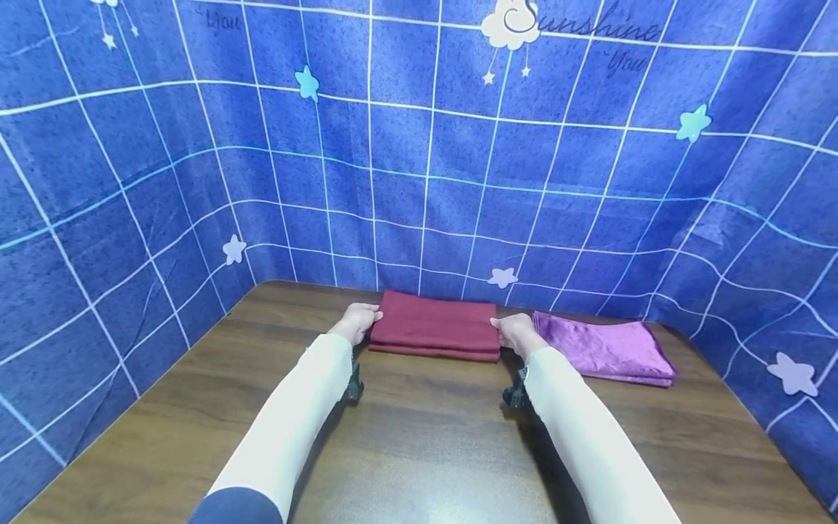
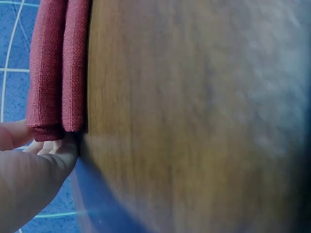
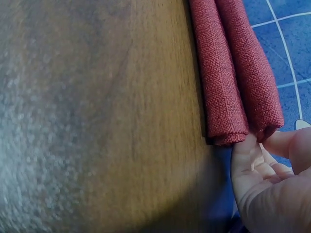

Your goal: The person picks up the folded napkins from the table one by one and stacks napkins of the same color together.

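Observation:
A dark red folded cloth [image 1: 435, 324] lies flat near the back edge of the wooden table. My left hand [image 1: 356, 322] pinches its left end, and my right hand [image 1: 517, 332] pinches the right end. Seen from the left wrist, two thick folded layers of the red cloth [image 2: 48, 73] are stacked, thumb on the upper layer and fingers low at its end. The right wrist view shows the same two layers of cloth [image 3: 221, 87] with the thumb above and the fingers beneath. The fingertips are partly hidden under the fabric.
A shiny purple folded cloth [image 1: 605, 346] lies just right of my right hand. The brown wooden table [image 1: 419, 437] is bounded at the back and sides by a blue gridded curtain [image 1: 406, 145] with stars. Dark wrist devices [image 1: 516, 393] sit under both forearms.

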The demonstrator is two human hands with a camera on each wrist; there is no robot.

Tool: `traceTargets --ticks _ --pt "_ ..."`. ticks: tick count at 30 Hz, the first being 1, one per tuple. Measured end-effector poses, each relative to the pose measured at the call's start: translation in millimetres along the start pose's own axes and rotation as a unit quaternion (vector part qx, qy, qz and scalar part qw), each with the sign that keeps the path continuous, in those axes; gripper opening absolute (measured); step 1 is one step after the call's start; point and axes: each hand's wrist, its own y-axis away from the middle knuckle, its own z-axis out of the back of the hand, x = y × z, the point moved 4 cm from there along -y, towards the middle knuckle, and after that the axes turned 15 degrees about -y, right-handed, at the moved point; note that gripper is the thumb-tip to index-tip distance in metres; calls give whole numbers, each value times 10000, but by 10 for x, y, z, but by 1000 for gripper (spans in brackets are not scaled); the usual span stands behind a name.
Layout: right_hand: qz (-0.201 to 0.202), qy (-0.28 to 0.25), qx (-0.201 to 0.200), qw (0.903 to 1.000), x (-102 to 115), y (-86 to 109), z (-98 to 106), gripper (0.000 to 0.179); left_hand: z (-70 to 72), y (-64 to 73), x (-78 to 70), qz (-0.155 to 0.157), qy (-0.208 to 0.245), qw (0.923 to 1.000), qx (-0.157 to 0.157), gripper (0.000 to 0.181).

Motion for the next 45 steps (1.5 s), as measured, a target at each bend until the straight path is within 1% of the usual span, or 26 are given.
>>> traceTargets --ticks 1,3,4,6,7,10,11,14,16,17,18,19,20,21,23,25,26,27,28,31,36,38,39,40,43,45 --pt "-15 20 -9 10000 -7 4 6 34 -8 28 4 36 19 10000 45 38" --pt "-42 56 -30 10000 -24 12 16 36 -37 -10 56 56 34 9998 198 42" --pt "-42 73 -4 10000 -30 15 16 37 -46 -103 126 2 16 9999 156 41" --pt "-42 43 77 10000 -36 23 3 39 -73 -285 249 139 -71 9999 43 42" --pt "-23 52 151 9999 -37 27 -8 41 -86 -398 314 274 -187 9994 -58 44" --pt "0 63 296 9995 -24 36 -26 44 -116 -877 583 291 -380 9984 -315 43" --pt "-3 51 316 9995 -21 37 -27 44 -137 -1036 665 365 -383 9980 -360 44" --pt "-22 62 354 9994 -16 34 -12 47 -194 -1549 945 296 -332 9983 -376 45" --pt "-43 60 407 9991 -18 31 -4 50 -217 -1801 1092 311 -331 9982 -400 44" --pt "-65 46 456 9989 -22 31 -7 52 -216 -1792 1089 316 -362 9980 -402 44" --pt "-84 26 486 9988 -23 33 -9 53 -207 -1729 1051 368 -413 9976 -426 44" --pt "-105 -3 512 9986 -23 36 -11 54 -190 -1594 968 394 -463 9973 -420 43" --pt "-112 -36 539 9985 -24 40 -13 54 -173 -1368 824 408 -496 9970 -422 43" --pt "-121 -80 554 9984 -26 41 -12 55 -148 -1041 619 380 -517 9971 -407 41" --pt "-115 -112 591 9981 -28 39 2 55 -138 -892 503 397 -477 9972 -408 40" --pt "-125 -156 639 9978 -13 56 20 54 -150 -975 534 397 -379 9977 -409 39" --pt "-135 -202 624 9978 -4 68 34 52 -163 -1084 594 400 -334 9978 -413 39" --pt "-154 -242 587 9979 -1 73 49 52 -178 -1258 696 393 -302 9980 -404 39" --pt "-158 -301 555 9979 -4 72 66 49 -201 -1520 848 415 -301 9979 -401 40" --pt "-230 -547 599 9964 -70 -17 113 45 -201 -1536 854 345 -258 9985 -343 42" --pt "-196 -1161 1135 9865 -410 -714 218 39 -163 -1496 846 368 -246 9983 -388 45" --pt "-187 -1293 1111 9852 -484 -900 226 39 -150 -1499 855 401 -285 9979 -411 45" --pt "-223 -1254 952 9873 -483 -905 211 42 -146 -1506 860 399 -272 9980 -412 44" --pt "-113 -1383 1061 9846 -523 -1001 228 39 -145 -1523 870 394 -222 9981 -420 44" --pt "-164 -1289 934 9871 -530 -1055 219 37 -145 -1604 924 382 -123 9983 -425 44" --pt "-142 -1371 1037 9850 -589 -1163 246 32 -148 -1669 975 394 -75 9984 -404 45"
